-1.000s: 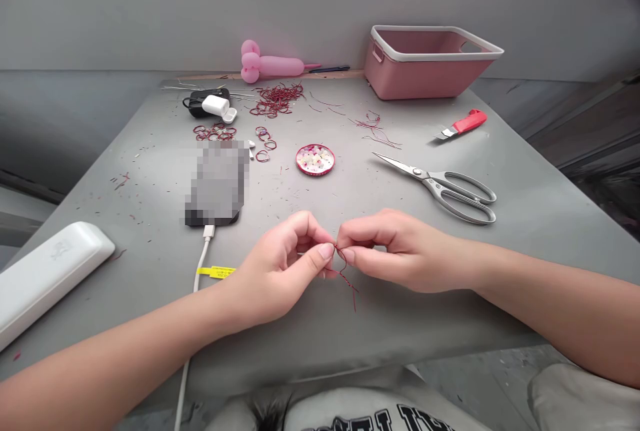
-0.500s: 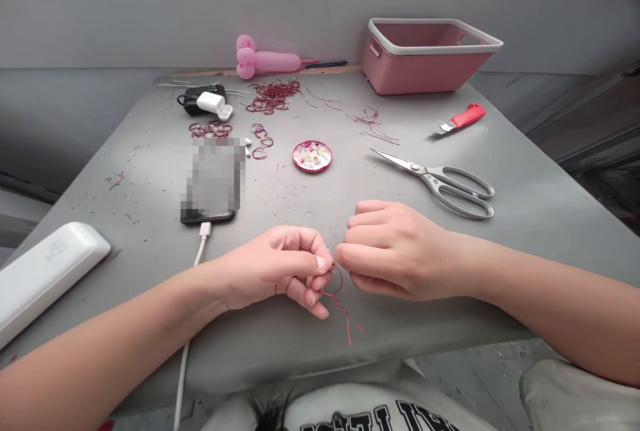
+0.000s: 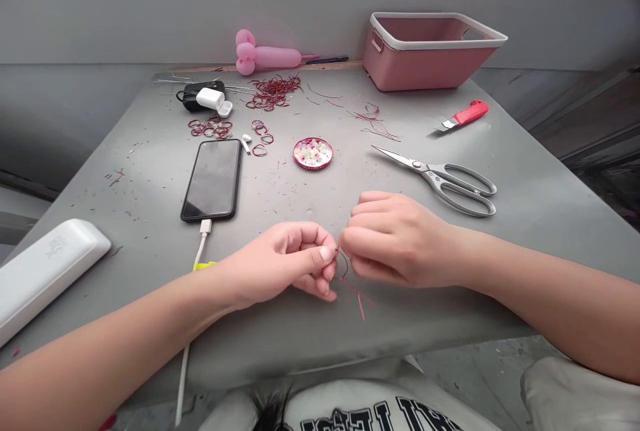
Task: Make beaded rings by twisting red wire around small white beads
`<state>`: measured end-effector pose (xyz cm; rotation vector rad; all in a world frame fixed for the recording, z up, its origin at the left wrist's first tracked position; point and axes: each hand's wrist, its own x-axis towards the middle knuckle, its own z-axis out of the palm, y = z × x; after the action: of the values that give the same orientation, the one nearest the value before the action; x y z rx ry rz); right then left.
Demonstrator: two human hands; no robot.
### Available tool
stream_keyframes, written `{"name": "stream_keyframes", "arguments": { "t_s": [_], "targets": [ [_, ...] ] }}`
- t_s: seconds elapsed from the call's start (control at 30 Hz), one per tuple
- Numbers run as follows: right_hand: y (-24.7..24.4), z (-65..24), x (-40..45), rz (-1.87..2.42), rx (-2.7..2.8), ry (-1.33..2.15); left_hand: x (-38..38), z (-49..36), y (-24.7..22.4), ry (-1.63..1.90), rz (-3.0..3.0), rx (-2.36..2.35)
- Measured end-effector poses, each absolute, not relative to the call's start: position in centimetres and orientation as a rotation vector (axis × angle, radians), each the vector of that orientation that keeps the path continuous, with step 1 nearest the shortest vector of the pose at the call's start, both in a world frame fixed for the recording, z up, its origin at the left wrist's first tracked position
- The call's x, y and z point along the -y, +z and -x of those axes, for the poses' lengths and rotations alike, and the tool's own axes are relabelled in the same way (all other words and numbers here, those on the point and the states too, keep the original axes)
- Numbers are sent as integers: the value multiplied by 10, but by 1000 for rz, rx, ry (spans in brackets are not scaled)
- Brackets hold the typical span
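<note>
Left hand (image 3: 295, 261) pinching thin red cord (image 3: 346, 266), lower centre of frame, loose tails (image 3: 361, 306) dangling. Right hand (image 3: 400, 241) sitting curled beside it, can't tell if gripping. Risk imo: weak pinch letting cord slip.

Grey table (image 3: 400, 321) with phone (image 3: 213, 181), scissors (image 3: 431, 174), bead dish (image 3: 313, 166), red rings (image 3: 210, 128), red-handled knife (image 3: 465, 114), pink bin (image 3: 420, 70)

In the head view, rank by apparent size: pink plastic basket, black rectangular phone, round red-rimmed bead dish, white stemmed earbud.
Largest to smallest:
1. Pink plastic basket
2. Black rectangular phone
3. Round red-rimmed bead dish
4. White stemmed earbud
</note>
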<state>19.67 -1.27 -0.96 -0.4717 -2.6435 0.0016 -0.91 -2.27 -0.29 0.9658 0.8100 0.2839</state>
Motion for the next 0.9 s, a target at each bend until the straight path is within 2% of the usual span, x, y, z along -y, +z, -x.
{"name": "stream_keyframes", "arguments": {
  "t_s": [0.07,0.2,0.27,0.43,0.6,0.9],
  "targets": [
    [-12,-196,12,574,2603,145,28,6,-5,424,-1077,-876],
    [-13,-196,12,659,2524,702,36,4,-8,563,-1235,-945],
    [-10,-196,12,656,2483,868,37,5,-9,633,-1324,-963],
    [-7,-195,14,891,2238,568,33,5,-8,828,-1269,-1041],
    [-16,-191,20,798,2172,281,31,5,-10,856,-1266,-981],
    [-19,-188,24,814,2128,163,32,5,-12,853,-1221,-959]
  ]
}}
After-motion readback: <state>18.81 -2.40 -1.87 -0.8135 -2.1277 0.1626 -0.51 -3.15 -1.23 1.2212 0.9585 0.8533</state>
